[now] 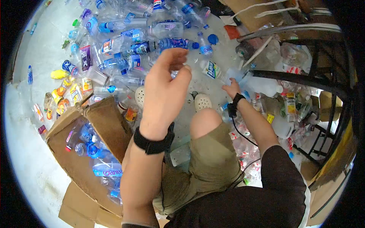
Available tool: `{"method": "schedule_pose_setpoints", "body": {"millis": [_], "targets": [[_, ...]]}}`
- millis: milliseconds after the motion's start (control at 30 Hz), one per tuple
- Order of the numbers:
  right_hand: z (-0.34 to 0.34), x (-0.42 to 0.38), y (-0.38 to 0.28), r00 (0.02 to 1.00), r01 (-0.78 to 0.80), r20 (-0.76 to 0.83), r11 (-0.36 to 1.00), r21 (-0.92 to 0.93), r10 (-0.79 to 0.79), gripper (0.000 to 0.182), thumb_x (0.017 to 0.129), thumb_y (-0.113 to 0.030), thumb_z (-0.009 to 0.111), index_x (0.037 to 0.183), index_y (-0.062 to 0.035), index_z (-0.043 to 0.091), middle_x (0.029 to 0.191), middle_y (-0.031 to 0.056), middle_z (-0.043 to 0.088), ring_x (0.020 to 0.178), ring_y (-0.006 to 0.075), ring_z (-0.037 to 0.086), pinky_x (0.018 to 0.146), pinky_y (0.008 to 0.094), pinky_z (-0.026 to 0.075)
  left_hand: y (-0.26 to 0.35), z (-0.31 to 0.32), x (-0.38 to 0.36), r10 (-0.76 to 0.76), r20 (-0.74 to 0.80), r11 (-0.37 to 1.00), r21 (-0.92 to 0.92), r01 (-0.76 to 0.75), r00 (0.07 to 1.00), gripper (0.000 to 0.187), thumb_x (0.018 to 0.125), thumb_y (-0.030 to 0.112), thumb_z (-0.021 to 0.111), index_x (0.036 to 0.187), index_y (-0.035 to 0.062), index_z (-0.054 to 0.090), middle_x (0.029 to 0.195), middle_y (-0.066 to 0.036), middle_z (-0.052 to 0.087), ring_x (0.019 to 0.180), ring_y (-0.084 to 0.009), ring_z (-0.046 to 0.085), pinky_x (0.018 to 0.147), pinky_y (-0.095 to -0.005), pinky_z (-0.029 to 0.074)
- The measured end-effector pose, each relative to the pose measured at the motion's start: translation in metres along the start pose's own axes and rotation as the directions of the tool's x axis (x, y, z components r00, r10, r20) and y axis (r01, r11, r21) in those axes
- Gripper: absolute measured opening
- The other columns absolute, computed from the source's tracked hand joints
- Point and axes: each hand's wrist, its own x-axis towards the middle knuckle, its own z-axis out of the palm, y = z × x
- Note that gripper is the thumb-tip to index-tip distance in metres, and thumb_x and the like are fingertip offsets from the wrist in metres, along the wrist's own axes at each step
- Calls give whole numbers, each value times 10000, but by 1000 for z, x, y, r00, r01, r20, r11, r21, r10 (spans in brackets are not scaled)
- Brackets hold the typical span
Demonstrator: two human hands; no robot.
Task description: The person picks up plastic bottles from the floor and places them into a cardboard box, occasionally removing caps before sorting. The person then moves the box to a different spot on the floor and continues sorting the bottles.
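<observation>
My left hand (169, 74) is raised close to the camera, its fingers loosely curled and the thumb apart, with nothing visible in it. Farther right and lower down, my right hand (231, 89) is on a clear plastic bottle (236, 76), whose outline is blurred; part of its fingers is hidden. Just left of that bottle lies a clear bottle with a green and blue label (212, 70). Beyond my left hand, a bottle with a dark blue label (175, 43) lies among many clear bottles.
An open cardboard box (62, 142) with blue-capped bottles stands at lower left. Small yellow and orange bottles (59, 74) lie at left. On the right are a black metal frame (292, 77), a Listerine bottle (291, 108) and a heap of red-labelled bottles (249, 152).
</observation>
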Motion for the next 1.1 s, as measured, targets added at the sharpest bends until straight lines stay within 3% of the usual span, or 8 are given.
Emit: {"method": "schedule_pose_setpoints", "body": {"millis": [167,400,533,600,800,1000,1033,1100], "targets": [[27,30,-63,968,240,-5,926,-291,-253,884,609,-243,760,1355,-75,316,1317,189,431,1245,329,394,1029,461,326,2,-16,1,-26,-90,982,182,42,996,288,828,19,524,1113,-19,546,1028,-93,601,990,-169,555,886,-287,425],[34,48,-96,995,101,61,900,-425,-83,831,583,-270,767,1284,-63,373,1238,161,485,1129,344,484,931,449,419,2,-7,0,70,-88,939,341,-36,994,305,791,16,544,1094,-22,546,989,-117,598,954,-193,563,867,-303,435],[11,24,-101,955,279,89,959,51,-283,883,589,-279,791,1304,14,362,1241,211,486,1174,356,459,994,393,382,-3,-13,-2,110,-163,929,368,-43,980,365,772,33,570,1132,-16,539,997,-131,599,991,-210,555,889,-318,429],[-22,-3,-127,848,497,31,813,302,-529,926,596,-256,785,1352,7,319,1291,218,457,1225,339,428,1030,390,346,-4,-14,-1,177,-184,894,441,-80,967,405,758,48,589,1157,2,536,1041,-140,580,1001,-234,556,908,-325,420],[-116,-95,-206,659,634,80,610,475,-748,917,601,-219,780,1366,-18,317,1350,193,407,1257,323,398,1056,390,313,5,-15,-1,165,-27,885,446,-136,986,417,716,67,648,1124,44,568,1019,-124,540,858,-241,565,733,-317,464],[-84,-57,-179,553,718,104,537,443,-826,892,631,-226,771,1378,-49,318,1351,187,401,1261,310,391,1045,392,323,9,-8,0,82,-72,837,547,-29,994,296,699,55,662,984,26,588,892,-110,515,706,-223,537,623,-311,442],[-69,-40,-165,557,715,106,540,444,-824,892,631,-226,771,1378,-49,318,1351,187,401,1261,310,391,1045,392,323,13,-9,0,86,-98,824,566,-16,991,290,698,34,655,977,20,577,912,-143,514,741,-281,543,644,-355,446],[-30,7,-132,878,322,223,867,381,-424,836,664,-244,755,1354,-32,334,1325,204,417,1215,336,430,1019,410,351,13,-11,-1,120,-118,794,608,-24,986,289,693,5,648,967,18,557,939,-177,507,805,-351,553,681,-413,457]]}}
